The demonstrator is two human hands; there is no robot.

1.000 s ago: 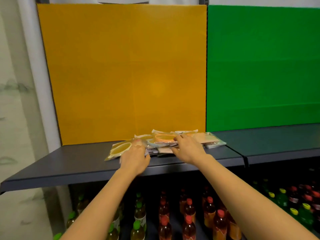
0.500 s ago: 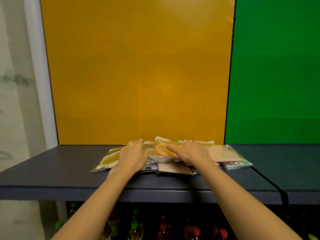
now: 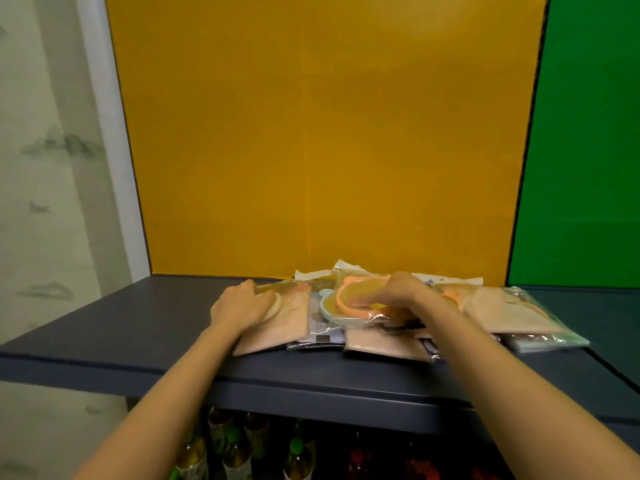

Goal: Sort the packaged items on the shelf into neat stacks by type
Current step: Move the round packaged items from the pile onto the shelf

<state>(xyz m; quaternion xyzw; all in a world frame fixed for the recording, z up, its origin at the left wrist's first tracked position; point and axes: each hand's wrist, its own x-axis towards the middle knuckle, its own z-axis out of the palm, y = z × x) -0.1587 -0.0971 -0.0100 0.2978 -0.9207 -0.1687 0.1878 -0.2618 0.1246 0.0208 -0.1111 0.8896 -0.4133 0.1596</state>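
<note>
So this looks like the very start of the sort; nothing is stacked by type yet; the whole pile of packets (image 3: 398, 327) sits jumbled on the dark shelf (image 3: 138, 327), toward the right end of the bay in front of the yellow panel (image 3: 311, 133), its right edge spilling just past the line where the green panel (image 3: 581, 150) begins.

My read is that the step in hand is pulling the first items out of the heap. The left hand (image 3: 242, 306) is knuckles-up on the beige packet (image 3: 280, 323) at the left end of the pile; its fingers are curled over the packet's far edge, so it looks like a grip rather than a flat press. The right hand (image 3: 398, 294) is arched over the middle of the pile, with fingertips bent down and pinching the clear bag with the orange dish (image 3: 360, 304), which lies on top; a pale blue dish (image 3: 323, 303) pokes out just beside and under it. Both forearms reach in straight from below, roughly parallel and well apart.

Next move, I'd guess: lift that dish bag clear without dragging the slippery packets underneath, then set it on the bare shelf to the left to start a stack; the beige ones need their own stack. The packets near the front edge could slide off; there are bottles (image 3: 235, 452) on the shelf below.
</note>
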